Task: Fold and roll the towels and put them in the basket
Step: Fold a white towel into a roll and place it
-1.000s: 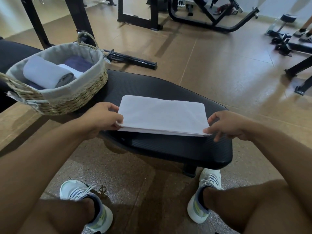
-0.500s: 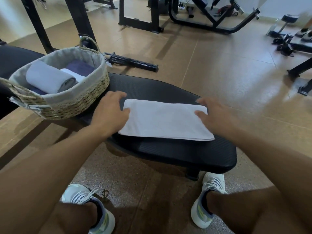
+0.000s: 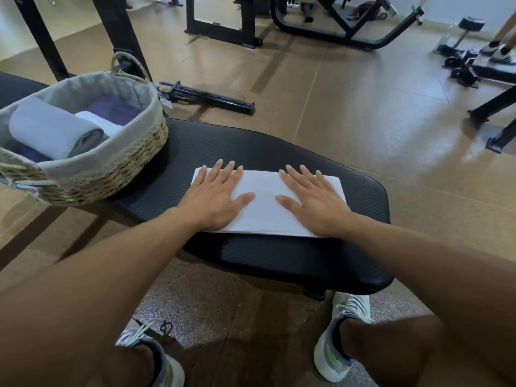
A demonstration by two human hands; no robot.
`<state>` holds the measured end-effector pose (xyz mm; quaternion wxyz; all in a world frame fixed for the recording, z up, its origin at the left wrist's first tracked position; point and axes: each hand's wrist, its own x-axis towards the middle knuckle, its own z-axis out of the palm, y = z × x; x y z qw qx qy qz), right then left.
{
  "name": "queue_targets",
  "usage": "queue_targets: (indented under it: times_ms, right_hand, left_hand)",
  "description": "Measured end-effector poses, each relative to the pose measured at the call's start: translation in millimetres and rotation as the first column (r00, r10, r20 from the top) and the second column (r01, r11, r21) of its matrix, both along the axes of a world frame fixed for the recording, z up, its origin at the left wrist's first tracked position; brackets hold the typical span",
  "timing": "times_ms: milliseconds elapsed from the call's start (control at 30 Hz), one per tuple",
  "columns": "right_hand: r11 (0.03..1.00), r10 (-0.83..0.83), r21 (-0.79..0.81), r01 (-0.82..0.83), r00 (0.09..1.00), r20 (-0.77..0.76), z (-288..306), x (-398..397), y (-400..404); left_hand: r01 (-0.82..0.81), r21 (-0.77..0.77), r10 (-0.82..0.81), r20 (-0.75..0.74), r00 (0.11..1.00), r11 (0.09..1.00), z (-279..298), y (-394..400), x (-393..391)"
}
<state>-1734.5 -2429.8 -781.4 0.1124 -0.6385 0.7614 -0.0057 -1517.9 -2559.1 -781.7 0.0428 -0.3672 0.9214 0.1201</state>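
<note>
Two hands, left hand (image 3: 213, 201) and right hand (image 3: 315, 203), now press flat on the folded white towel (image 3: 265, 208), fingers straight and gripping nothing, where a second ago they pinched its ends. Towel lies on the black surface (image 3: 279, 152) beside the basket (image 3: 111, 174); folding appears done, rolling comes next.

The towel (image 3: 265, 208) under my palms is plain white, lying on a black table (image 3: 279, 152) with fine diagonal ribbing. My basket (image 3: 111, 174) is tan woven straw with a grey cloth lining; inside it sit a pale grey roll (image 3: 53, 129), a white roll (image 3: 103, 122) and dark purple towels (image 3: 114, 108). The floor (image 3: 349, 107) is brown, and my shoes (image 3: 335, 347) are white with yellow-green and grey
</note>
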Motion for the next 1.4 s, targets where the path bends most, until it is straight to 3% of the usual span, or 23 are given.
queue_targets:
  times_ms: [267,433,533,600,733,867,933,1000,1100,1167,1233,1400]
  right_hand:
    - [0.993,-0.109,0.044,0.108,0.994,0.028,1,-47,22]
    - [0.935,-0.352,0.015,0.355,0.919,0.178,22,-55,15]
    - [0.94,-0.327,0.121,0.32,0.944,0.044,38,-62,6]
    - [0.931,-0.359,0.099,0.351,0.929,0.086,40,-63,4]
    - [0.859,-0.488,0.106,0.501,0.736,0.47,45,-62,11]
    - [0.829,-0.558,0.343,0.441,0.616,0.556,54,-62,25]
    - [0.832,-0.552,0.343,0.437,0.58,0.599,57,-61,30]
    - [0.835,-0.504,0.258,0.486,0.487,0.713,61,-60,33]
    - [0.842,-0.411,0.206,0.499,0.346,0.843,73,-57,34]
    - [0.837,-0.389,0.164,0.522,0.357,0.849,76,-54,34]
    - [0.831,-0.372,0.141,0.538,0.35,0.86,78,-50,35]
    - [0.843,-0.29,0.063,0.534,0.353,0.889,92,-25,32]
  left_hand:
    - [-0.011,-0.036,0.011,-0.014,1.0,0.999,-1,2,9]
    - [-0.006,-0.028,0.006,0.007,1.0,1.0,2,4,7]
    - [-0.008,-0.02,0.009,0.017,1.0,1.0,5,5,6]
    - [-0.01,-0.007,0.01,0.032,0.999,1.0,6,6,6]
    - [-0.016,-0.004,0.016,0.062,0.998,1.0,11,10,5]
    - [-0.047,0.025,0.044,0.105,0.994,0.999,17,21,3]
    - [-0.075,0.012,0.073,0.137,0.988,0.997,22,27,1]
    - [-0.122,-0.082,0.132,0.131,0.983,0.989,28,32,-5]
    - [-0.13,-0.172,0.132,-0.001,0.991,0.976,29,48,-18]
    - [-0.023,-0.118,0.015,-0.072,0.997,0.993,23,65,-27]
    - [0.081,-0.041,-0.083,-0.045,0.996,0.996,13,81,-33]
    - [0.072,-0.064,-0.072,0.008,0.997,0.995,-6,92,-41]
